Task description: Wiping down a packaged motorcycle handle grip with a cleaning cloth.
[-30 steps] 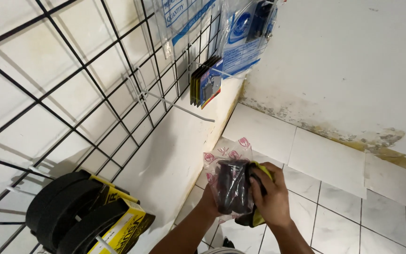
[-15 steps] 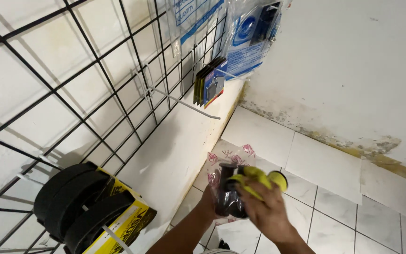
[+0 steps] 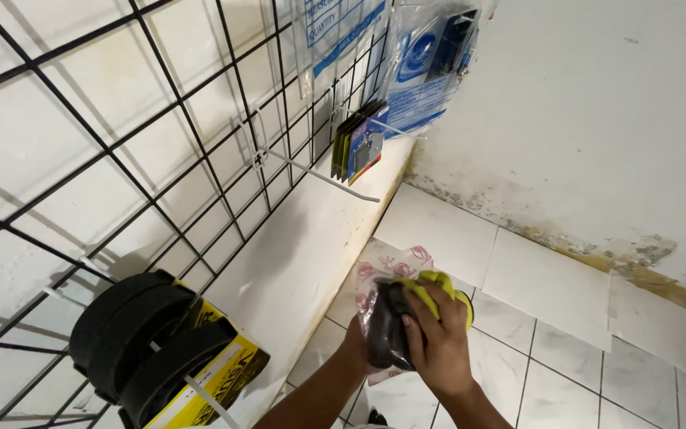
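Note:
Low in the middle of the head view, both my hands hold a small dark object wrapped in a clear plastic bag (image 3: 381,330) with a pink pattern. My left hand (image 3: 356,347) grips the bag from below and behind, mostly hidden by it. My right hand (image 3: 437,348) presses a yellow cloth (image 3: 438,290) onto the top of the dark object. Both hands hover above the white tiled floor (image 3: 549,278), beside the wall.
A black wire grid panel (image 3: 160,151) covers the wall at left, with an empty white hook (image 3: 323,176) sticking out. Packaged goods (image 3: 356,144) hang at the top; black rubber belts in yellow sleeves (image 3: 156,349) hang at lower left. A stained white wall (image 3: 597,119) stands behind.
The view has shifted slightly down and left. My right hand has moved the yellow cloth over the top of the bagged object, while the left hand keeps holding the bag.

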